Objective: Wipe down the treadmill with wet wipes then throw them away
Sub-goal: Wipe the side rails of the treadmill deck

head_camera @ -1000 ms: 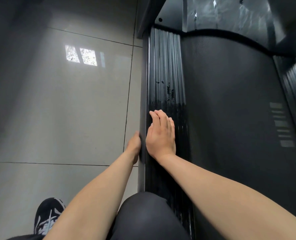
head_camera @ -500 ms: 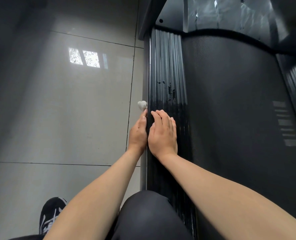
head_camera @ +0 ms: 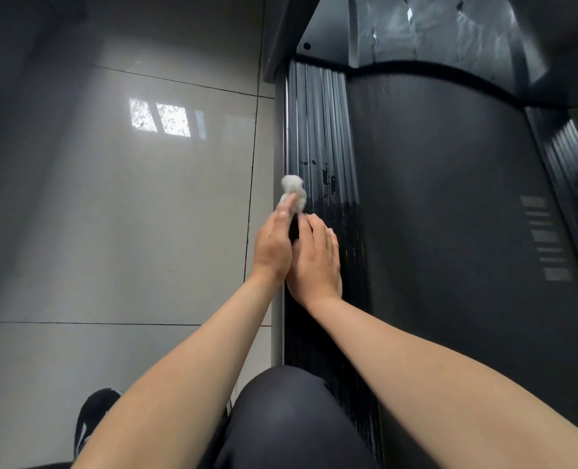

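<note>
On my feed the left hand [head_camera: 273, 247] reaches forward along the outer edge of the treadmill [head_camera: 416, 38], its grip closed on the wet wipe [head_camera: 293, 190]. The fingers pinch the wipe's lower end, and the rest sticks out at 12 o'clock of the fingertips. The wipe is a small, crumpled, pale grey-white wad, blurred at its edges. It sits against the left margin of the ribbed side rail [head_camera: 318, 130], though I cannot tell how firmly it presses there. The right hand [head_camera: 318, 262] lies at 3 o'clock of the left hand and touches it, palm down on the same rail, fingers relaxed, its grip holding nothing. The rail looks glossy and darker beside the hands, with a few specks further up. The dark textured belt [head_camera: 450, 231] runs at 3 o'clock of the rail, and the grey tiled floor [head_camera: 111, 231] spreads at 9 o'clock. A black-clad knee [head_camera: 287, 418] sits at 6 o'clock of the view, and a black-and-white shoe [head_camera: 91, 421] at 7 o'clock.
</note>
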{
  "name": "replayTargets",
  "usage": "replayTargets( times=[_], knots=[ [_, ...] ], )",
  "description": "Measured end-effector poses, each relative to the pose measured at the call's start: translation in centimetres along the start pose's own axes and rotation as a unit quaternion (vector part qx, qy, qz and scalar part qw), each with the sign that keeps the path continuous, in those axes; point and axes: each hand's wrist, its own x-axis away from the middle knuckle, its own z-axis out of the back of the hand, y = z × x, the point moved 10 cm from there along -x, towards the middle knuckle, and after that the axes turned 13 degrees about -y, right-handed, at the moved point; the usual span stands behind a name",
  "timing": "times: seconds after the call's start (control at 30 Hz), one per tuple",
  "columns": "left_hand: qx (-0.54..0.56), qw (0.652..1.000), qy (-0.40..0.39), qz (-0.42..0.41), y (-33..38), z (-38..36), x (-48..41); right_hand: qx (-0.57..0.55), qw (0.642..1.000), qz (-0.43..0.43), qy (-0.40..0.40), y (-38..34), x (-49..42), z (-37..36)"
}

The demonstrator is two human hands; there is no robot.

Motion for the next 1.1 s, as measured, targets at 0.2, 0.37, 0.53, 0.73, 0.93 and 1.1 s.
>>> replayTargets(
  times=[0.2, 0.37, 0.53, 0.73, 0.93, 1.1],
  knots=[
    [-0.093, 0.993, -0.039, -0.056, -1.0, 0.0, 1.2, -0.057, 0.998, -0.021, 0.007, 0.7, -0.1, 0.4],
    [-0.107, 0.993, -0.013, 0.043, -5.3, 1.7, 2.3, -0.043, 0.999, -0.013, 0.007, 0.5, -0.1, 0.3],
    [-0.006, 0.975, -0.036, 0.217, -10.4, 2.6, 1.5, 0.008, 1.000, -0.003, -0.009, 0.1, -0.1, -0.2],
    [0.101, 0.960, 0.008, 0.263, -12.0, 2.6, 0.5, 0.019, 1.000, -0.008, -0.017, 0.2, -0.2, -0.2],
    [0.106, 0.985, 0.012, 0.133, -6.5, 2.1, -2.5, 0.020, 1.000, -0.003, 0.022, -0.2, 0.0, 0.5],
    [0.117, 0.957, 0.041, 0.263, -10.0, 2.3, -1.1, 0.043, 0.998, 0.009, 0.054, -1.4, -2.1, 1.5]
  ],
)
